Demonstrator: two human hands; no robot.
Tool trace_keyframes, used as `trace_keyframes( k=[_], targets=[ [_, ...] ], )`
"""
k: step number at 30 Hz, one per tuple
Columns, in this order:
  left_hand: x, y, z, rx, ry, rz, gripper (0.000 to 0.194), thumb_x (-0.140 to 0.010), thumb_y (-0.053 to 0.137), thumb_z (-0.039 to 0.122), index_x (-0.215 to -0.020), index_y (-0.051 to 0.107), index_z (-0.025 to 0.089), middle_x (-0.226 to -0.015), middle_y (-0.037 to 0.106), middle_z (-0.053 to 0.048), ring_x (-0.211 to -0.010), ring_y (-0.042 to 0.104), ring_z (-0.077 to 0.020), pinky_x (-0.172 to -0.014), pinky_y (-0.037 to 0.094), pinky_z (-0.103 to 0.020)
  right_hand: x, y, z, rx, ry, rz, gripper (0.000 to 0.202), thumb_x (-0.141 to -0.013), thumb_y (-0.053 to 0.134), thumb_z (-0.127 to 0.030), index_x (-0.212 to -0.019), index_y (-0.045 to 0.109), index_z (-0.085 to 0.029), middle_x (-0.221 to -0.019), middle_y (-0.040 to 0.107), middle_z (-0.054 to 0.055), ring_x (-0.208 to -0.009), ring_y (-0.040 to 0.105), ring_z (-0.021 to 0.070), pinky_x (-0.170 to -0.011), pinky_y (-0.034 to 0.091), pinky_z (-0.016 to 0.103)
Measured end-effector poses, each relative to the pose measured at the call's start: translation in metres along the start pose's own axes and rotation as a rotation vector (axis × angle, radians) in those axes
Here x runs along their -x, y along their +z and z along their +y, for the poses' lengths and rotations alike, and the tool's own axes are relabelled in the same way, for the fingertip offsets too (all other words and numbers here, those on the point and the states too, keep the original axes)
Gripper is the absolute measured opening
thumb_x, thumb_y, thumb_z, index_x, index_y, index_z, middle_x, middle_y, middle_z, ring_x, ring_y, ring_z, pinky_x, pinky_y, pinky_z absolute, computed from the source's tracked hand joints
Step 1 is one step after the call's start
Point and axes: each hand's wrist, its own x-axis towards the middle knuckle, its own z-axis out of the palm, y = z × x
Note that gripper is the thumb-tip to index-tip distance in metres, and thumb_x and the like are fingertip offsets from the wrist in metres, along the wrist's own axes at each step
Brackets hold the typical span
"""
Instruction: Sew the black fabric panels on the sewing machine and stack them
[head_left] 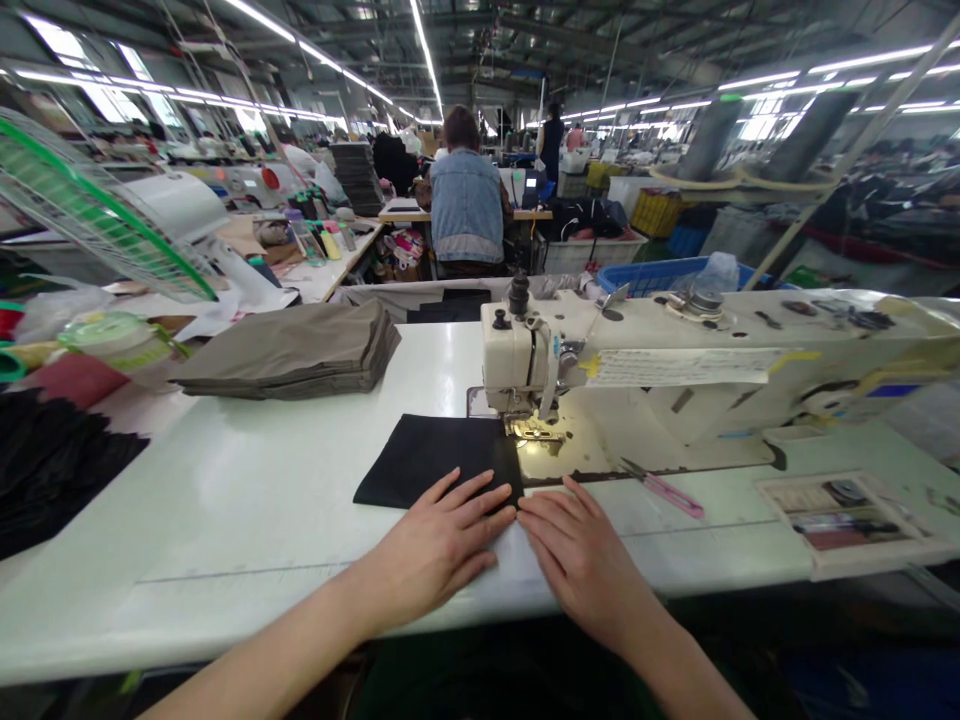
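Observation:
A dark piece of fabric (pixel 431 455) lies flat on the pale sewing table (pixel 247 500), its right edge by the presser foot of the sewing machine (pixel 517 370). Across the fabric's near right corner rests my left hand (pixel 450 535), fingers stretched out and spread on the cloth. My right hand (pixel 566 540) lies with its fingers extended at the fabric's right edge, the fingertips close to those of my left hand. The machine's lamp lights the needle plate. Pink-handled scissors (pixel 671 492) lie to the right of my right hand.
A stack of grey-brown fabric pieces (pixel 292 345) stands at the table's back left, with a heap of black cloth (pixel 56 465) left of it. A green-rimmed fan (pixel 97 210) leans in from the left. An organiser tray (pixel 855 515) sits far right. A person in a denim vest (pixel 466 205) sits ahead.

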Motion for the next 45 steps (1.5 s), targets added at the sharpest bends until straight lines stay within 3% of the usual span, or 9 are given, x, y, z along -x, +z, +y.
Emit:
trace_keyframes(
  k=[10, 18, 29, 45],
  targets=[
    [-0.029, -0.002, -0.051, -0.034, 0.011, 0.023, 0.044, -0.105, 0.042, 0.041, -0.147, 0.048, 0.029, -0.157, 0.043, -0.002, -0.148, 0.033, -0.0246, -0.122, 0.021, -0.048, -0.045, 0.011, 0.033, 0.048, 0.006, 0.021, 0.024, -0.096, 0.053, -0.011, -0.111, 0.069, -0.021, -0.113, 0.072, 0.005, -0.107, 0.061, 0.0232, -0.111, 0.036, 0.053],
    [-0.052, -0.006, -0.08, -0.037, -0.016, 0.044, 0.045, -0.105, 0.042, 0.041, -0.147, 0.048, 0.028, -0.156, 0.044, -0.004, -0.148, 0.034, -0.0245, -0.121, 0.023, -0.049, -0.067, 0.013, 0.038, 0.179, 0.125, -0.022, 0.024, -0.094, 0.058, -0.014, -0.113, 0.069, -0.021, -0.108, 0.067, 0.008, -0.097, 0.057, 0.0267, -0.09, 0.049, 0.046],
    [-0.054, -0.004, -0.084, -0.016, -0.039, 0.086, 0.043, -0.104, 0.044, 0.04, -0.145, 0.049, 0.031, -0.155, 0.047, -0.004, -0.145, 0.038, -0.0246, -0.121, 0.024, -0.052, -0.033, 0.032, 0.019, 0.148, 0.145, 0.086, 0.035, -0.096, 0.049, -0.015, -0.13, 0.057, -0.014, -0.131, 0.06, 0.014, -0.122, 0.053, 0.0294, -0.108, 0.043, 0.053],
    [-0.058, -0.008, -0.088, -0.014, -0.057, 0.055, 0.044, -0.103, 0.045, 0.04, -0.145, 0.049, 0.028, -0.155, 0.046, -0.005, -0.145, 0.039, -0.0259, -0.121, 0.022, -0.052, -0.031, 0.036, 0.018, 0.146, 0.156, 0.114, 0.036, -0.096, 0.049, -0.017, -0.132, 0.058, -0.017, -0.132, 0.061, 0.014, -0.124, 0.056, 0.0277, -0.109, 0.046, 0.053]
  ],
)
